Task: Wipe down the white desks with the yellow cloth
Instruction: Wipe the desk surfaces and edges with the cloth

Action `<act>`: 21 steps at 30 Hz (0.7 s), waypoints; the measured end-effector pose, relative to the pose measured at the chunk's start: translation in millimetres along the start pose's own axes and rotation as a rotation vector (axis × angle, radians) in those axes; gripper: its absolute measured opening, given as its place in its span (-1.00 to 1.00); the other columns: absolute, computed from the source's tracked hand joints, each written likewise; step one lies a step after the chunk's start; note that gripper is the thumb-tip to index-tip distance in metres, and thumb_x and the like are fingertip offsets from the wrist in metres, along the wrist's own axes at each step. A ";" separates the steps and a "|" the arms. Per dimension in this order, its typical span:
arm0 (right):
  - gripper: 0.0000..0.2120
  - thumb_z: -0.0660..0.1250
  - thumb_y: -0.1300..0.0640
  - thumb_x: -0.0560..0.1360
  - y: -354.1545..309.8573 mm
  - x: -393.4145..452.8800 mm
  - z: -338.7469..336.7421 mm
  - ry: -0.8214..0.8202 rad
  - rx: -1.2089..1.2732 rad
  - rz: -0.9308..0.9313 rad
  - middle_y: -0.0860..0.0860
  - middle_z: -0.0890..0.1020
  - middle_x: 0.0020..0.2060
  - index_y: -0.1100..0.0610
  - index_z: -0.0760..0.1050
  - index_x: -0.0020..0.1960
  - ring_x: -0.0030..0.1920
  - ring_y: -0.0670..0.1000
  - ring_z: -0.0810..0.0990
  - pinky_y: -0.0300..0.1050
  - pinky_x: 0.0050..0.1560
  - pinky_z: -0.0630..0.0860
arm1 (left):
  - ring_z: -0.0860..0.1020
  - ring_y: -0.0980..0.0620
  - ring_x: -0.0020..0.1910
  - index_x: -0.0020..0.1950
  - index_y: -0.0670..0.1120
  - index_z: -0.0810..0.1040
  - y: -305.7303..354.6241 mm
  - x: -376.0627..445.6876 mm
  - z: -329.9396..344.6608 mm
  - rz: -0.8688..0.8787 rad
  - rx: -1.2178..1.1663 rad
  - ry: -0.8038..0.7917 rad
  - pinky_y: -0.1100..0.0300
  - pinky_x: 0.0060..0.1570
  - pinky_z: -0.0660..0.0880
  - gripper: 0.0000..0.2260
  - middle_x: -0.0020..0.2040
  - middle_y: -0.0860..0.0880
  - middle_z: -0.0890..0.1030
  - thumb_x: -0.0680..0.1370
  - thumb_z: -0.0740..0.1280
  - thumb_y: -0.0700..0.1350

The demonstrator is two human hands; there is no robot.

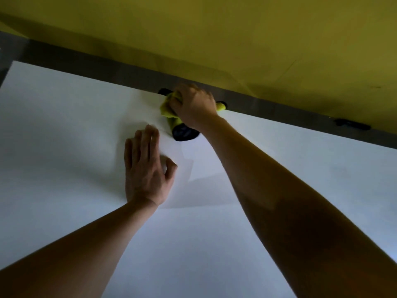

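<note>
Yellow cloth (169, 108) bunched at white desk (279, 168) far edge, gripped in my right hand (194, 106); left hand (146, 166) flat, fingers spread, bracing mid-surface. Advice: keep pressure even, sweep along edge around black fitting (183, 132).

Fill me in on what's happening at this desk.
A person is wiping the white desk. The right hand grips a bunched yellow cloth at the desk's far edge, beside a black fitting set into the top. The left hand rests flat on the surface nearer the person. A yellow panel stands behind the desk.
</note>
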State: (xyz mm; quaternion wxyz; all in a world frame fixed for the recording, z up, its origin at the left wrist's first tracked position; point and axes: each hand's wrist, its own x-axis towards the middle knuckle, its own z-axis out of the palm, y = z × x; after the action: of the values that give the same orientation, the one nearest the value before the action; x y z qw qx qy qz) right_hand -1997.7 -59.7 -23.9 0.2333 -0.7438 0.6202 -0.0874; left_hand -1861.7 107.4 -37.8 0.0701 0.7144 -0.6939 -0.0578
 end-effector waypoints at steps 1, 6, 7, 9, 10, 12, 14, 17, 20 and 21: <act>-0.66 0.20 -0.17 0.58 -1.0 0.9 0.7 -0.003 0.002 -0.006 0.02 0.57 0.17 -0.07 0.47 0.28 0.15 0.13 0.56 0.04 0.18 0.36 | 0.18 -0.27 0.62 0.65 -0.22 0.16 -0.6 -0.2 0.1 0.005 0.001 0.001 -0.18 0.63 0.01 -0.31 0.65 -0.21 0.21 0.55 0.19 -0.01; -0.51 0.15 -0.20 0.53 50.6 -30.9 -20.2 -0.007 0.030 0.049 0.04 0.55 0.27 -0.07 0.44 0.40 0.25 0.17 0.53 0.11 0.28 0.33 | 0.19 -0.28 0.61 0.64 -0.22 0.18 -0.1 -0.3 0.6 0.014 -0.014 0.023 -0.18 0.63 0.01 -0.33 0.63 -0.22 0.23 0.55 0.16 -0.01; -0.47 0.12 -0.22 0.51 68.5 -43.6 -29.1 0.000 0.028 0.089 0.05 0.54 0.29 -0.06 0.44 0.41 0.27 0.17 0.52 0.13 0.31 0.32 | 0.18 -0.28 0.61 0.64 -0.22 0.17 0.6 -0.4 0.3 0.014 -0.022 0.025 -0.18 0.63 0.00 -0.34 0.64 -0.22 0.23 0.56 0.16 -0.01; -0.42 0.06 -0.22 0.48 110.0 -71.8 -48.7 0.025 0.001 0.190 0.07 0.52 0.32 -0.03 0.45 0.40 0.31 0.18 0.48 0.16 0.35 0.27 | 0.17 -0.27 0.62 0.65 -0.21 0.16 2.0 -1.8 -0.4 0.005 -0.031 0.023 -0.17 0.63 -0.02 -0.34 0.64 -0.22 0.21 0.58 0.14 0.00; -0.42 0.06 -0.22 0.48 130.0 -85.6 -57.9 0.040 -0.017 0.237 0.08 0.51 0.33 -0.02 0.45 0.40 0.33 0.18 0.47 0.15 0.35 0.24 | 0.16 -0.28 0.62 0.65 -0.21 0.15 2.7 -2.5 -0.2 0.003 -0.036 0.022 -0.17 0.64 -0.02 -0.35 0.64 -0.22 0.21 0.58 0.14 0.00; -0.43 0.07 -0.20 0.48 158.8 -106.6 -72.2 0.053 -0.028 0.302 0.09 0.50 0.32 0.00 0.45 0.39 0.34 0.18 0.44 0.12 0.35 0.22 | 0.16 -0.29 0.62 0.65 -0.20 0.16 3.7 -3.4 0.5 0.006 -0.041 0.022 -0.18 0.63 -0.03 -0.36 0.64 -0.23 0.20 0.59 0.12 0.00; -0.47 0.08 -0.19 0.48 170.3 -111.9 -76.6 0.061 -0.018 0.326 0.09 0.51 0.29 0.00 0.47 0.35 0.32 0.19 0.45 0.11 0.33 0.22 | 0.16 -0.31 0.62 0.65 -0.16 0.16 4.0 -4.2 1.1 0.013 -0.038 0.020 -0.20 0.63 -0.04 -0.37 0.65 -0.23 0.19 0.59 0.11 0.00; -0.49 0.08 -0.18 0.45 159.5 -101.7 -70.2 0.092 -0.014 0.364 0.10 0.53 0.24 0.02 0.50 0.28 0.27 0.20 0.47 0.11 0.29 0.24 | 0.14 -0.31 0.62 0.66 -0.13 0.14 2.5 -2.8 2.8 0.022 -0.029 0.016 -0.22 0.63 -0.04 -0.37 0.65 -0.23 0.17 0.60 0.11 0.00; -0.44 0.07 -0.21 0.45 124.2 -84.8 -53.6 0.065 -0.023 0.332 0.08 0.51 0.30 -0.02 0.47 0.35 0.30 0.17 0.45 0.10 0.31 0.25 | 0.13 -0.29 0.63 0.66 -0.12 0.12 0.5 -3.0 2.8 0.025 -0.018 -0.001 -0.22 0.62 -0.03 -0.37 0.66 -0.22 0.15 0.60 0.11 0.01; -0.42 0.07 -0.23 0.45 107.7 -76.9 -47.1 0.049 -0.028 0.292 0.07 0.50 0.32 -0.05 0.45 0.38 0.31 0.16 0.45 0.10 0.31 0.26 | 0.13 -0.30 0.63 0.66 -0.12 0.13 0.6 -3.1 2.5 0.025 -0.021 0.001 -0.23 0.62 -0.02 -0.37 0.65 -0.22 0.16 0.59 0.11 0.01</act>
State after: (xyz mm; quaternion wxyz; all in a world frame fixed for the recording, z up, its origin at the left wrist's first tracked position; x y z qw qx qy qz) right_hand -2129.1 -10.0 -19.4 0.2180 -0.6466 0.7284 -0.0619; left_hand -1862.9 110.4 -40.1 0.0788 0.7048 -0.7022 -0.0637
